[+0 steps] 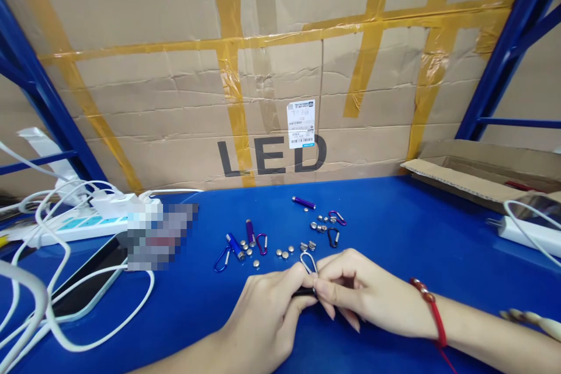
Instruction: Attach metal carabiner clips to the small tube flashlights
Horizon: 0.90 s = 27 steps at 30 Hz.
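My left hand [265, 312] is closed around a slim black mini flashlight [303, 291], mostly hidden by the fingers. Against its right end, my right hand [366, 292] pinches with thumb and forefinger at the base of a silver carabiner [308, 262], whose loop points up between both hands. Whether the two parts are joined cannot be made out. Beyond the hands lie a blue mini flashlight [235, 246] with a blue carabiner [221, 259], and a purple mini flashlight [250, 232] by a purple carabiner [262, 243]. Several silver button cells [285, 255] are scattered there.
Farther back lie another purple flashlight [304, 203], a black carabiner [333, 237] and a second purple carabiner [337, 218]. At left, white cables surround a power strip [83, 225] and a phone [87, 280]. An open carton [456, 181] stands right; a large taped carton [175, 105] forms the back.
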Motion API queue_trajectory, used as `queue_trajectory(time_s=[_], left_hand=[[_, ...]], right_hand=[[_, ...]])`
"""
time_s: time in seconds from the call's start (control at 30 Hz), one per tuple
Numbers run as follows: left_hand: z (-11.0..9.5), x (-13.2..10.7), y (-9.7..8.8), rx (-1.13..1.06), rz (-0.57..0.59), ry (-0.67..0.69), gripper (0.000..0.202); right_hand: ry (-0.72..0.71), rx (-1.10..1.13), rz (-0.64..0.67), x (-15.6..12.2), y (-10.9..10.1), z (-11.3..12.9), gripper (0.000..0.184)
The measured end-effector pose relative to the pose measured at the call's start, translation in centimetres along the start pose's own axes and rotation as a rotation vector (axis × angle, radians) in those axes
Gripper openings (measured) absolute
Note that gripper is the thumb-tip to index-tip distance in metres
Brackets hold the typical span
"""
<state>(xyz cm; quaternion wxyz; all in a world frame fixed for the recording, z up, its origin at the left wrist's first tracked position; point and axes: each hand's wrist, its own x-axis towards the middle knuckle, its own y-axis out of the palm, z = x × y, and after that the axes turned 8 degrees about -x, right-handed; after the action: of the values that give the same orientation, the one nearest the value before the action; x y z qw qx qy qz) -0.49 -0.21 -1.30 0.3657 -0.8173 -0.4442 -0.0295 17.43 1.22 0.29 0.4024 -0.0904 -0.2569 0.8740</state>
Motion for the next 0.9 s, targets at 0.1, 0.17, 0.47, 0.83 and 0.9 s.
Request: queue_trajectory(time_s=[0.1,0.17,0.47,0.83,0.9], left_hand=[[-0.1,0.1,-0.1,-0.042,-0.006,0.000,0.016],[-0.3,0.3,-0.2,-0.063,-0.020,-0.031,0.015],[-0.4,1.0,-0.2,-0.194,-0.152,-0.184,0.010],[0.4,2.0,-1.4,-0.426,-0.642,-0.419,0.037],[0.2,2.0,-1.2,-0.425,-0.605,-0.416,0.035]], right_hand=[[0.039,0.069,0.011,0.0,0.1,0.0,0.048],[0.044,0.072,-0.009,0.1,0.1,-0.1,0.048],[-0.052,-0.238,-0.126,0.1,-1.1,0.3,0.048],[0.008,-1.073,-0.257,1.0,-3.5,-1.9,0.041],[0.049,-1.091,-0.248,1.2,-3.4,-2.0,0.041]])
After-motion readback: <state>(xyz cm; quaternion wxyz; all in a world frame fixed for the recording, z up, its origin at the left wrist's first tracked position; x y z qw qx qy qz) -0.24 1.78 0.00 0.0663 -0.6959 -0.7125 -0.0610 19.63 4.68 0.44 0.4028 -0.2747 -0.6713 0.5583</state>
